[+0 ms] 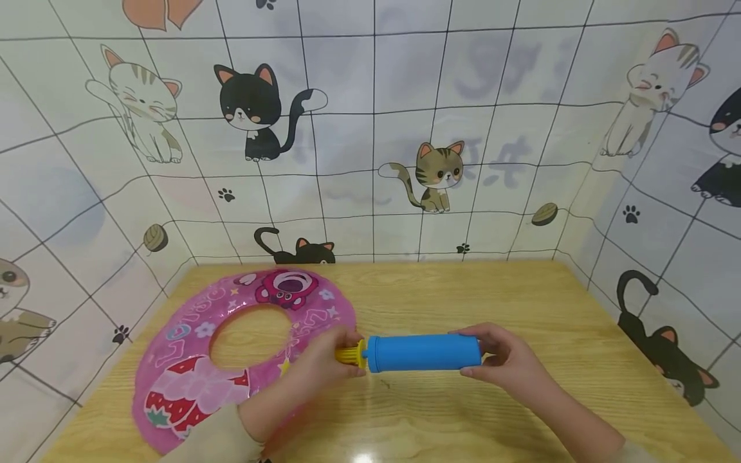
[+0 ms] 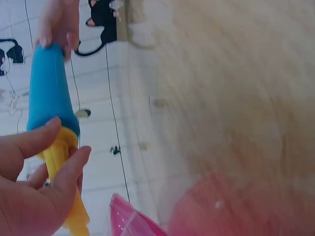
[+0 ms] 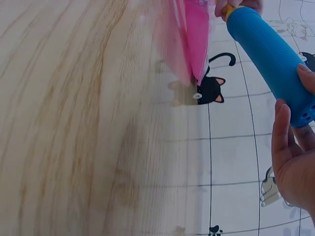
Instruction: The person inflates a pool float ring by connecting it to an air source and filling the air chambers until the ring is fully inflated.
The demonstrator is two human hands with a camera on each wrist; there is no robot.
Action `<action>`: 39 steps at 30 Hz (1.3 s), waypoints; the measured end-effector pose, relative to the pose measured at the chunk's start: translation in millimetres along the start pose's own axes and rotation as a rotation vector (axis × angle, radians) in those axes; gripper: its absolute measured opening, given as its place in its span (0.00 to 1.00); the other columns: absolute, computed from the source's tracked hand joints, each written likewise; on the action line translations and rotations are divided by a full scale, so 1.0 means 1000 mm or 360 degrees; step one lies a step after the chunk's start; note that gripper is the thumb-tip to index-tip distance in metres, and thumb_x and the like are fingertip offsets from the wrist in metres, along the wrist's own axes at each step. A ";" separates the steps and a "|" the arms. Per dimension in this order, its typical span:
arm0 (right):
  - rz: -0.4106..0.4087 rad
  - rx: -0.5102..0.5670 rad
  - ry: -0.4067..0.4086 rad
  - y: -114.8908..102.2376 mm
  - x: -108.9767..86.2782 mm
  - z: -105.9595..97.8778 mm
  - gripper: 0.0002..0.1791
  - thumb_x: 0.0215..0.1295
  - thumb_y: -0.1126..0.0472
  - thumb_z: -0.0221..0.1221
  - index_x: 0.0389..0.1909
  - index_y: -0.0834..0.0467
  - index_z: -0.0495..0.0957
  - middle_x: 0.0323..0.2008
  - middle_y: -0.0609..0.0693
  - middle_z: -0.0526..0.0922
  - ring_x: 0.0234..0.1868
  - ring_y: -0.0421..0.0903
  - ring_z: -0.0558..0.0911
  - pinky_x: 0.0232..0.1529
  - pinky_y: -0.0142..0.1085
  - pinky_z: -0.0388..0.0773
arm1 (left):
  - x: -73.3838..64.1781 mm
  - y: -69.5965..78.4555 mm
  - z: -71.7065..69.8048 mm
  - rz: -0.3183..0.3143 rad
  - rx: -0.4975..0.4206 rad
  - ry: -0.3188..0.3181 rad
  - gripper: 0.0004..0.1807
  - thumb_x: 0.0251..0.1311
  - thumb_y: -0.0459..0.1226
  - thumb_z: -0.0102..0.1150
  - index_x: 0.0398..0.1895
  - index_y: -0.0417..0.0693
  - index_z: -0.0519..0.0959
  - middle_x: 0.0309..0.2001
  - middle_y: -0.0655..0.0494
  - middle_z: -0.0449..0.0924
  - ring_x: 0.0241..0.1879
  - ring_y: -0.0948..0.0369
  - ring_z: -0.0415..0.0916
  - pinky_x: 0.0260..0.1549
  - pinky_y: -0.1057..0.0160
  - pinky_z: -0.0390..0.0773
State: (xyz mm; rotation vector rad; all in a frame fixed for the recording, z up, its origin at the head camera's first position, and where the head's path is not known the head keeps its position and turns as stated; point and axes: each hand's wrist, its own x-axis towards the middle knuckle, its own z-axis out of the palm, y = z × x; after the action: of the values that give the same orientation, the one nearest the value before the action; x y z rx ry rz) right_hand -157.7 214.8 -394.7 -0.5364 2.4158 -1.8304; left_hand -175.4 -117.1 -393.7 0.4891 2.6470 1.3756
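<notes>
Between my two hands is a hand air pump (image 1: 425,353) with a smooth blue barrel, lying almost level above the table. Its yellow end piece (image 2: 58,152) tapers to a narrow tip in the left wrist view. My left hand (image 1: 327,357) pinches that yellow piece between thumb and fingers, right beside the barrel's collar. At the barrel's other end, my right hand (image 1: 506,360) grips with the thumb below and fingers above. Small holes (image 3: 307,116) show in that end face. A pink inflatable swim ring (image 1: 170,337) with strawberry and bear prints lies behind and left of my left hand.
The wood-grain table (image 1: 463,296) spreads under everything. White gridded sheeting (image 1: 347,148) printed with cartoon cats rises at the back and on both sides. The swim ring takes up the table's left part.
</notes>
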 end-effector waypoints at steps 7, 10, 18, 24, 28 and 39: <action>-0.0018 0.0053 -0.0054 -0.002 0.002 0.004 0.31 0.54 0.66 0.71 0.59 0.63 0.73 0.57 0.63 0.75 0.46 0.61 0.78 0.41 0.42 0.83 | -0.003 0.001 0.005 0.0009 -0.0017 0.0029 0.23 0.48 0.28 0.73 0.49 0.41 0.77 0.43 0.53 0.82 0.46 0.52 0.77 0.48 0.49 0.79; -0.0037 0.0071 -0.0059 -0.003 -0.001 0.003 0.31 0.54 0.67 0.70 0.60 0.63 0.72 0.57 0.62 0.74 0.47 0.62 0.78 0.42 0.43 0.82 | -0.003 -0.001 0.004 0.0016 -0.0041 0.0015 0.23 0.48 0.29 0.74 0.49 0.43 0.78 0.44 0.54 0.82 0.46 0.52 0.77 0.48 0.49 0.79; -0.0143 -0.0107 0.0048 -0.010 -0.015 -0.021 0.30 0.54 0.68 0.70 0.60 0.60 0.74 0.57 0.46 0.77 0.48 0.47 0.81 0.41 0.40 0.82 | -0.007 -0.005 -0.006 -0.0035 -0.0082 0.0045 0.25 0.46 0.34 0.77 0.50 0.48 0.81 0.45 0.58 0.82 0.47 0.54 0.77 0.50 0.52 0.79; -0.0217 -0.0170 0.0040 -0.008 -0.025 -0.048 0.31 0.56 0.73 0.67 0.62 0.62 0.71 0.57 0.39 0.77 0.48 0.42 0.81 0.40 0.38 0.82 | -0.010 -0.015 -0.017 0.0031 -0.0095 0.0026 0.25 0.47 0.36 0.76 0.51 0.52 0.80 0.45 0.62 0.82 0.49 0.56 0.77 0.53 0.51 0.76; -0.0274 -0.0213 0.0026 -0.003 -0.032 -0.063 0.32 0.56 0.77 0.65 0.63 0.65 0.69 0.59 0.42 0.77 0.49 0.41 0.81 0.41 0.36 0.82 | -0.013 -0.022 -0.023 0.0026 -0.0157 -0.0036 0.26 0.49 0.36 0.76 0.53 0.51 0.78 0.47 0.60 0.81 0.52 0.54 0.76 0.51 0.56 0.78; -0.0308 -0.0154 0.0045 -0.004 -0.045 -0.080 0.33 0.53 0.82 0.62 0.62 0.67 0.68 0.59 0.41 0.77 0.50 0.39 0.80 0.41 0.33 0.81 | -0.017 -0.031 -0.029 0.0098 -0.0333 -0.0098 0.29 0.50 0.31 0.73 0.56 0.45 0.73 0.53 0.51 0.78 0.56 0.48 0.75 0.44 0.63 0.81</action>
State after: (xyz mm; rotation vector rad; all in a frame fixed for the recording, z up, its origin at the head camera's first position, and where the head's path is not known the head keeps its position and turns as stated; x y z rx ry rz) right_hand -135.3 301.5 -375.1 -0.7827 2.5633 -1.8068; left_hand -173.9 -161.7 -403.3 0.5805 2.4227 1.6052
